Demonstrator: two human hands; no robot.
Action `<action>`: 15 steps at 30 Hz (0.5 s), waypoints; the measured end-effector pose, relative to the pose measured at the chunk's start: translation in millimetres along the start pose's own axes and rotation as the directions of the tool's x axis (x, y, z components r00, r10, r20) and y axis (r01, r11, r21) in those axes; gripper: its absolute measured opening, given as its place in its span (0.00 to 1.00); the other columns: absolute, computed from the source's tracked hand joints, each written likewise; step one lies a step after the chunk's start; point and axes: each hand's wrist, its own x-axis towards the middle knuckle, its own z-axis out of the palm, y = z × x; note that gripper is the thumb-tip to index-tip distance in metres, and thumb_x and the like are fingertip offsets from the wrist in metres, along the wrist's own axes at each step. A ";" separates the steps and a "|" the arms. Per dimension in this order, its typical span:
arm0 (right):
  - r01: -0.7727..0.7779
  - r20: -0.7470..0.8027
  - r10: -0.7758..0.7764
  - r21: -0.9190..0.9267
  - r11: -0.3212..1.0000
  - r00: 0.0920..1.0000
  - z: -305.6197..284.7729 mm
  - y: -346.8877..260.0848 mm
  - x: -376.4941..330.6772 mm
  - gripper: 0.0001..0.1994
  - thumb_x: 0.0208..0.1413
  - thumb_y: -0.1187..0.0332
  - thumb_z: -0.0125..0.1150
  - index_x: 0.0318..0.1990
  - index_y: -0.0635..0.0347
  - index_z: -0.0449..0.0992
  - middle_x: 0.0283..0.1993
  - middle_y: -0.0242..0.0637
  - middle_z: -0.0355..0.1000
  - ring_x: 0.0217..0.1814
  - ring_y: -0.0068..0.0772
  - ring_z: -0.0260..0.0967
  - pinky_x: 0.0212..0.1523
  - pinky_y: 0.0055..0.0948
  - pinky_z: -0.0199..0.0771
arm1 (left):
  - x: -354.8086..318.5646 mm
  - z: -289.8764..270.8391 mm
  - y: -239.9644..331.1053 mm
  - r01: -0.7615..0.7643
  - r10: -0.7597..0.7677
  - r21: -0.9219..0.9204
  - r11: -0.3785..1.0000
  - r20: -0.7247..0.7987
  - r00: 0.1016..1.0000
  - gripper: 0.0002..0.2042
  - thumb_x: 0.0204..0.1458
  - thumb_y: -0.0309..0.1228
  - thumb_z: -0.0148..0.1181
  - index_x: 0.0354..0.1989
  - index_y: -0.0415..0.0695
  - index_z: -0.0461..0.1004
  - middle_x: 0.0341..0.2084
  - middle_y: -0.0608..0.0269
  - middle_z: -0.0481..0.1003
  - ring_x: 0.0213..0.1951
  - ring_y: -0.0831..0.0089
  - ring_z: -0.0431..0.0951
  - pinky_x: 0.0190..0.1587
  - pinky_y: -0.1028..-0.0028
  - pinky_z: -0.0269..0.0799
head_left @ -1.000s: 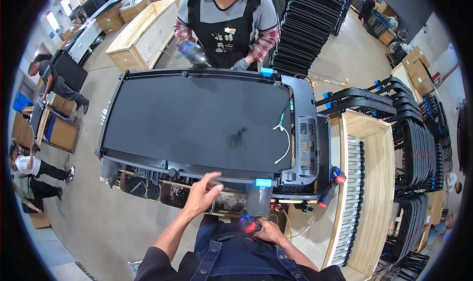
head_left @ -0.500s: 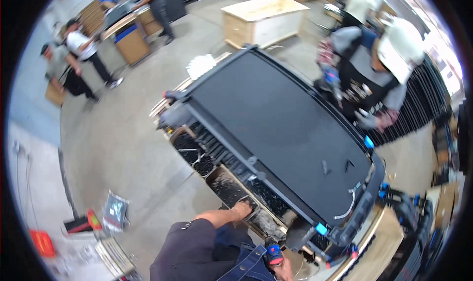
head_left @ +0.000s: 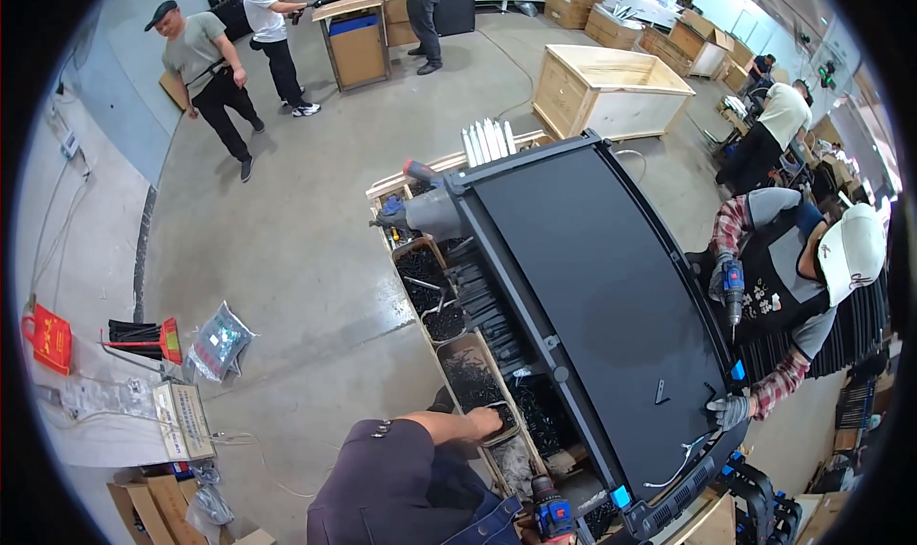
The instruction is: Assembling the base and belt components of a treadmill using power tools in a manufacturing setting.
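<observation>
My left hand [head_left: 485, 421] reaches down into a tray of small dark hardware [head_left: 472, 378], its fingers curled and their tips hidden; whatever they pinch does not show. My right hand [head_left: 564, 539], mostly cut off by the lower edge, is wrapped round a blue, red and black cordless drill [head_left: 552, 509]. Beside both hands lies a long black deck with side rails [head_left: 602, 287], much like a treadmill base. Two small dark brackets [head_left: 661, 392] and a white cable [head_left: 676, 467] rest on its near end.
Across the deck, a gloved co-worker [head_left: 764, 277] holds another drill [head_left: 733, 292]. More bins of black parts [head_left: 420, 279] line the deck's left side. An open wooden crate [head_left: 621, 101] stands beyond. On the floor at left lie a plastic bag of parts [head_left: 222, 342] and a cable [head_left: 267, 473].
The view has shifted, with the deck now further right. My left hand stays in the tray and my right hand keeps the drill. The co-worker's drill now points down at the deck's far rail.
</observation>
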 end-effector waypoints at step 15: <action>0.237 -0.319 -0.143 0.279 0.930 0.937 -0.4 -64.8 -46.2 0.15 0.48 0.74 0.71 0.45 0.63 0.80 0.40 0.33 0.81 0.40 0.22 0.77 0.44 0.27 0.77 | -53.8 -139.7 128.1 0.062 -0.088 -0.594 -0.802 0.219 0.972 0.12 0.61 0.25 0.61 0.53 0.43 0.74 0.37 0.58 0.81 0.43 0.64 0.85 0.44 0.72 0.86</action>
